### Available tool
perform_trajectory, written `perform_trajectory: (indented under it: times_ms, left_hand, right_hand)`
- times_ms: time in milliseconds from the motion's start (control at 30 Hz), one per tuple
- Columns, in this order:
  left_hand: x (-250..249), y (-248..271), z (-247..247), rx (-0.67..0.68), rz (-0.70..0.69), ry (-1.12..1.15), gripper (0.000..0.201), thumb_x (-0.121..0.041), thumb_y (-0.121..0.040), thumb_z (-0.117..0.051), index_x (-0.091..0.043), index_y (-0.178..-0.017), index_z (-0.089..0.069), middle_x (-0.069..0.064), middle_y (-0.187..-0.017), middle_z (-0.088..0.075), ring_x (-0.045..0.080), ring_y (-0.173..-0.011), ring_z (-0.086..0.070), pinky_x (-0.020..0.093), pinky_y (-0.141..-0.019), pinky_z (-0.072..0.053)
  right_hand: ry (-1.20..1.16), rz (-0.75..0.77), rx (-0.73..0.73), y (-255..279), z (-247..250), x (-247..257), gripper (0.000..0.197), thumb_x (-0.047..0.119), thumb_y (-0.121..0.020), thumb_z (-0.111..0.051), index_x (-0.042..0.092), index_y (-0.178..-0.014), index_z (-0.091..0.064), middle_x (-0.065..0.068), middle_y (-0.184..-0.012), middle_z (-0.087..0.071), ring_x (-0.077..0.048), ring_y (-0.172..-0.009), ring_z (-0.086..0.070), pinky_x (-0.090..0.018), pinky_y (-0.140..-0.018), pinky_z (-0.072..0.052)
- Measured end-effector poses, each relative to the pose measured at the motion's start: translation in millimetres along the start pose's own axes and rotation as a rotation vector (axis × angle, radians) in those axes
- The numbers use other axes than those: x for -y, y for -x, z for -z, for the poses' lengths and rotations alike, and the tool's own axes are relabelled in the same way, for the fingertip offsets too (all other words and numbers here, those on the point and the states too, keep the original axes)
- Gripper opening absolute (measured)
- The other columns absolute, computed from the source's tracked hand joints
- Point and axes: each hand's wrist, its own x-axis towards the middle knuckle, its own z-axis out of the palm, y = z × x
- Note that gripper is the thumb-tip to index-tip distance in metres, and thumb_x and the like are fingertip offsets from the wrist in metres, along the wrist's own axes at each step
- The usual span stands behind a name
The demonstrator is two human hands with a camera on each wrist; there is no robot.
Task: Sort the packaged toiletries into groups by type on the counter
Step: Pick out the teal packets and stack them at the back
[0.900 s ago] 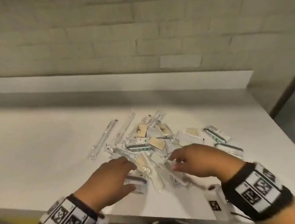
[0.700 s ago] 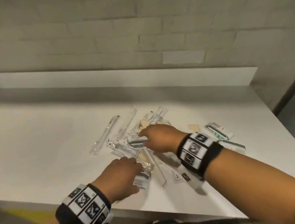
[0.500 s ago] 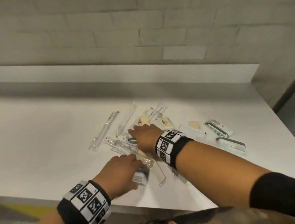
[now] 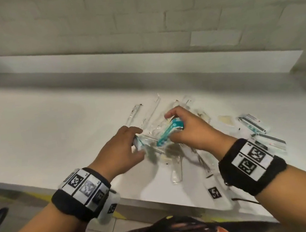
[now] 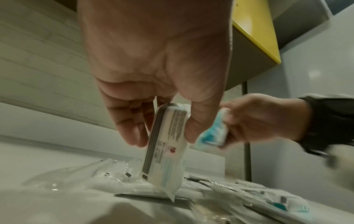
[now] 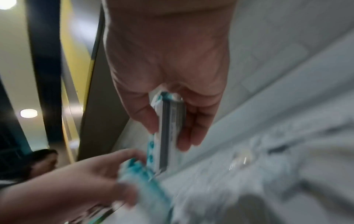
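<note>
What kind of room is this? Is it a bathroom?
Maybe, but more likely a hotel storeroom: a plain white counter against a white brick wall, with a pile of wrapped toiletries and no sink in view.

Glossy clear plastic wrappers (image 4: 174, 163) crinkle over a smooth, matt white counter (image 4: 54, 132); the teal-printed packet (image 4: 169, 133) looks like shiny film, though blurred.

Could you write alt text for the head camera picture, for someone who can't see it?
Two hands, a left hand and a right hand, each hold a small teal-and-white packet above a pile of clear-wrapped toiletries on a white counter. Similar packets lie to the right.
</note>
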Motion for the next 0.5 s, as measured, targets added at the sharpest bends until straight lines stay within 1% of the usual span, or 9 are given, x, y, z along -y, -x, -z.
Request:
perform_trajectory:
  times_ms: [33,67,100,167,233,300,367,433,500]
  left_hand:
    - [4.3,0.2,2.6,0.014,0.011,0.006,0.05,-0.034,-0.078,-0.07,-0.029,-0.124,-0.05,-0.01,-0.103,-0.048,0.005,-0.083,-0.055,0.024,-0.073,-0.047]
    - [8.6,0.3,3.9,0.035,0.024,0.021,0.048,-0.033,-0.078,-0.071,-0.029,-0.121,-0.051,-0.009,-0.104,-0.049,0.006,-0.084,-0.057,0.027,-0.076,-0.05]
    - [11.9,0.6,4.0,0.067,0.05,0.052,0.047,-0.032,-0.077,-0.073,-0.03,-0.118,-0.052,-0.009,-0.106,-0.051,0.008,-0.087,-0.059,0.029,-0.078,-0.052]
    - [16.5,1.4,2.4,0.154,0.108,0.154,0.047,-0.031,-0.074,-0.076,-0.034,-0.114,-0.051,-0.009,-0.106,-0.057,0.007,-0.087,-0.064,0.03,-0.079,-0.054]
    - [18.3,2.1,-0.6,0.228,0.123,0.189,0.051,-0.032,-0.072,-0.078,-0.036,-0.114,-0.051,-0.011,-0.109,-0.059,0.007,-0.089,-0.064,0.03,-0.081,-0.054]
    - [21.6,1.9,-5.5,0.278,0.091,0.087,0.054,-0.033,-0.074,-0.076,-0.034,-0.121,-0.05,-0.013,-0.116,-0.056,0.008,-0.098,-0.06,0.026,-0.085,-0.051]
    - [26.1,0.0,-11.2,0.294,0.025,-0.056,0.055,-0.03,-0.075,-0.073,-0.033,-0.125,-0.049,-0.011,-0.12,-0.054,0.01,-0.106,-0.055,0.026,-0.089,-0.047]
    - [30.8,-2.5,-16.8,0.298,-0.026,-0.142,0.053,-0.031,-0.074,-0.07,-0.035,-0.122,-0.05,-0.011,-0.118,-0.055,0.011,-0.106,-0.053,0.03,-0.089,-0.046]
    - [32.7,-5.8,-19.9,0.307,-0.06,-0.186,0.05,-0.034,-0.073,-0.068,-0.037,-0.12,-0.051,-0.012,-0.114,-0.056,0.011,-0.102,-0.052,0.029,-0.086,-0.046]
  right_hand:
    - [-0.018,-0.028,0.086,7.7,-8.6,-2.3,0.043,0.005,-0.081,-0.067,0.025,-0.116,-0.051,0.002,-0.114,-0.055,-0.007,-0.061,-0.06,-0.013,-0.044,-0.044]
    - [0.008,-0.041,0.151,12.9,-18.3,-5.6,0.038,0.005,-0.08,-0.069,0.023,-0.11,-0.053,0.003,-0.108,-0.058,-0.005,-0.062,-0.063,-0.013,-0.044,-0.045]
    - [0.074,-0.042,0.182,15.3,-26.5,-10.5,0.035,0.008,-0.079,-0.071,0.023,-0.106,-0.054,0.005,-0.104,-0.059,-0.005,-0.067,-0.064,-0.015,-0.046,-0.048]
    - [0.287,-0.031,0.163,14.0,-35.9,-22.1,0.035,0.016,-0.076,-0.073,0.027,-0.103,-0.054,0.01,-0.101,-0.056,-0.006,-0.077,-0.06,-0.022,-0.054,-0.052]
    - [0.531,-0.027,0.125,10.0,-33.9,-33.3,0.036,0.019,-0.076,-0.068,0.03,-0.106,-0.052,0.009,-0.104,-0.054,-0.011,-0.083,-0.055,-0.026,-0.064,-0.049]
    - [0.7,-0.02,0.066,9.1,-30.4,-43.4,0.033,0.02,-0.079,-0.062,0.032,-0.108,-0.051,0.009,-0.103,-0.055,-0.012,-0.084,-0.051,-0.027,-0.065,-0.041]
    - [0.784,-0.011,-0.005,10.6,-29.0,-52.5,0.027,0.02,-0.083,-0.057,0.032,-0.107,-0.052,0.008,-0.102,-0.058,-0.013,-0.083,-0.05,-0.027,-0.065,-0.037]
    - [0.825,0.001,-0.017,12.3,-29.0,-56.8,0.03,0.024,-0.081,-0.06,0.033,-0.109,-0.053,0.008,-0.103,-0.058,-0.013,-0.085,-0.051,-0.028,-0.069,-0.04]
    - [0.855,0.002,0.036,11.9,-24.1,-56.8,0.044,0.036,-0.073,-0.068,0.035,-0.115,-0.053,0.01,-0.107,-0.056,-0.013,-0.092,-0.05,-0.029,-0.077,-0.043]
